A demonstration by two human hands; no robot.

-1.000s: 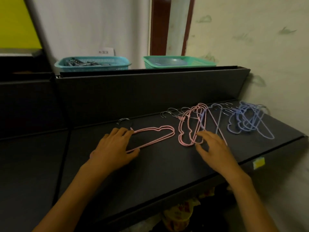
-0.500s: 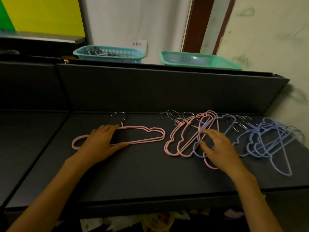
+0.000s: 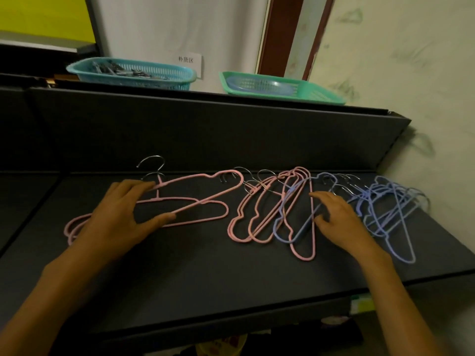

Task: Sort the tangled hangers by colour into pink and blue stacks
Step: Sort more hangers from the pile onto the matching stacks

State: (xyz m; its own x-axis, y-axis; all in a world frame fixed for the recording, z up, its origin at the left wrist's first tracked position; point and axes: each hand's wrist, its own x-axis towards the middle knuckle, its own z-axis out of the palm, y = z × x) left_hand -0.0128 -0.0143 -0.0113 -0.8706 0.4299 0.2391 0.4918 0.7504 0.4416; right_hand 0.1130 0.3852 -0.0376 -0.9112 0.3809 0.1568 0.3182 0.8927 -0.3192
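On the dark shelf (image 3: 205, 278) my left hand (image 3: 120, 217) grips a pink hanger (image 3: 218, 194), tilted with its right end raised. It hangs over a second pink hanger (image 3: 221, 214) that lies flat. In the middle sits a tangle of pink and blue hangers (image 3: 262, 214) with metal hooks pointing back. My right hand (image 3: 339, 219) rests on the tangle's right side, thumb and fingers closed around a blue hanger (image 3: 303, 227). A pile of blue hangers (image 3: 395, 209) lies at the far right, partly hidden by my right hand.
A dark upright back panel (image 3: 205, 129) closes the shelf behind the hangers. On top of it stand a teal basket (image 3: 167, 75) with metal clips and a green basket (image 3: 308, 95). A pale wall (image 3: 424, 98) bounds the right side. The shelf's front edge is close to me.
My left hand drew a pink hanger leftward, away from the tangle, and now holds one tilted above another. My right hand stayed on the middle pile.
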